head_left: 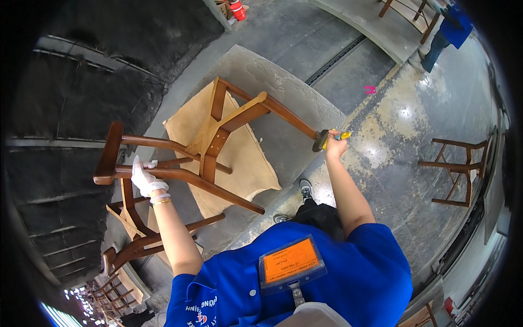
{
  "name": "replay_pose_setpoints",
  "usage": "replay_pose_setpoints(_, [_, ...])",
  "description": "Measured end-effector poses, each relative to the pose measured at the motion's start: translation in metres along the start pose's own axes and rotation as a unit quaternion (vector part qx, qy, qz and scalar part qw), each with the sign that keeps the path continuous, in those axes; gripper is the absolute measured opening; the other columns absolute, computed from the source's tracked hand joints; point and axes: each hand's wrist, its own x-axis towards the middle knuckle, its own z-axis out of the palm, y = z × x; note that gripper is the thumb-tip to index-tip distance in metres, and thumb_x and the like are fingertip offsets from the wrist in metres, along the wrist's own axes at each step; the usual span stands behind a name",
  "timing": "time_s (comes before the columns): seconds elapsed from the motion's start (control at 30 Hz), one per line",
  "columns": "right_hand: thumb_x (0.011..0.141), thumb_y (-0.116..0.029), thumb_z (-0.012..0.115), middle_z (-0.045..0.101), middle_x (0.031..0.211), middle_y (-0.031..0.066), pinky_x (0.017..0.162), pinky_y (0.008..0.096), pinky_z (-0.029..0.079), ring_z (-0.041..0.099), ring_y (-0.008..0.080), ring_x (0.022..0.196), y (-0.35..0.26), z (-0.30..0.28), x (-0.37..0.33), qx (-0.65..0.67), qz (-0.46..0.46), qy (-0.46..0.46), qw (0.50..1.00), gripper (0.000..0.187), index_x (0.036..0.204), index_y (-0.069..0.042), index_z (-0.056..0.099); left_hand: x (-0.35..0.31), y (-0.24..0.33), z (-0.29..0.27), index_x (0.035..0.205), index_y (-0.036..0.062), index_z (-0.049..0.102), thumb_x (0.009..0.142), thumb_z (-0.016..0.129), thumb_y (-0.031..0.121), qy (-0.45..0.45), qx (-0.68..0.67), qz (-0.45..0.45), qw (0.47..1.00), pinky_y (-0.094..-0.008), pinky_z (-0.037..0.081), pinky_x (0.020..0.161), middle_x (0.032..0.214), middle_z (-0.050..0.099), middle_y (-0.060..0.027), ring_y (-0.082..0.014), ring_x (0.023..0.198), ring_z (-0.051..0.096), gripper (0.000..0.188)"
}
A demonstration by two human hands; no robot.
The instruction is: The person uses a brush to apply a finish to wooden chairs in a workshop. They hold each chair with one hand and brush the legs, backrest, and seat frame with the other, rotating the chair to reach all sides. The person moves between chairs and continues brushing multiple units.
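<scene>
A brown wooden chair frame (218, 136) lies tipped over on a sheet of cardboard (256, 163). Wearing a white glove, my left hand (144, 177) is closed around one of its long legs, close to the curved back rail (109, 152). My bare right hand (335, 146) grips a brush (320, 141) with dark bristles and a yellow handle. The bristles are at the far right end of another chair leg (294, 120); whether they touch it I cannot tell. The palm side of my left hand is hidden.
Another chair frame (144, 240) stands close by my left forearm, with more frames (111, 297) behind it. A raised concrete slab (283, 82) carries the cardboard. Dark panels (98, 98) rise at left. On the right is a chair frame (457, 169); a person in blue (455, 27) is at upper right.
</scene>
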Motion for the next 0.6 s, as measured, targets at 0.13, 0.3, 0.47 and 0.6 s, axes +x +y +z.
replay_pose_setpoints(0.13, [0.091, -0.009, 0.080, 0.078, 0.096, 0.0078, 0.087, 0.0321, 0.055, 0.072, 0.0153, 0.093, -0.056, 0.050, -0.015, 0.103, -0.081, -0.101, 0.986, 0.007, 0.093, -0.002, 0.077, 0.009, -0.001, 0.007, 0.071, 0.0078, 0.053, 0.099, 0.068, 0.027, 0.018, 0.032, -0.027, 0.999, -0.0395, 0.054, 0.073, 0.063, 0.048, -0.0040, -0.0227, 0.061, 0.056, 0.036])
replay_pose_setpoints(0.3, [0.100, -0.003, 0.069, 0.072, 0.116, 0.0111, 0.085, 0.0405, 0.063, 0.072, 0.0228, 0.101, -0.081, 0.055, -0.016, 0.421, 0.056, -0.301, 0.854, 0.017, 0.117, -0.005, 0.069, 0.031, -0.003, 0.017, 0.069, 0.0103, 0.052, 0.098, 0.068, 0.029, 0.010, 0.041, 0.002, 0.999, -0.0402, 0.050, 0.077, 0.065, 0.052, -0.0045, -0.0223, 0.061, 0.055, 0.038])
replay_pose_setpoints(0.47, [0.096, -0.005, 0.074, 0.075, 0.107, 0.0101, 0.078, 0.0354, 0.061, 0.074, 0.0197, 0.091, -0.011, -0.004, 0.017, 0.164, 0.130, -0.032, 0.977, 0.020, 0.116, -0.005, 0.070, 0.050, -0.009, 0.021, 0.069, 0.0100, 0.053, 0.098, 0.067, 0.027, 0.011, 0.034, -0.023, 0.999, -0.0393, 0.049, 0.078, 0.065, 0.053, -0.0042, -0.0216, 0.064, 0.056, 0.036])
replay_pose_setpoints(0.6, [0.089, -0.007, 0.080, 0.077, 0.110, 0.0084, 0.083, 0.0298, 0.057, 0.071, 0.0127, 0.090, -0.033, 0.017, 0.014, -0.006, 0.058, -0.049, 0.997, 0.042, 0.129, 0.003, 0.072, 0.054, -0.014, 0.019, 0.071, 0.0103, 0.054, 0.098, 0.067, 0.028, 0.002, 0.042, -0.010, 0.999, -0.0391, 0.049, 0.078, 0.065, 0.053, -0.0038, -0.0207, 0.065, 0.055, 0.035])
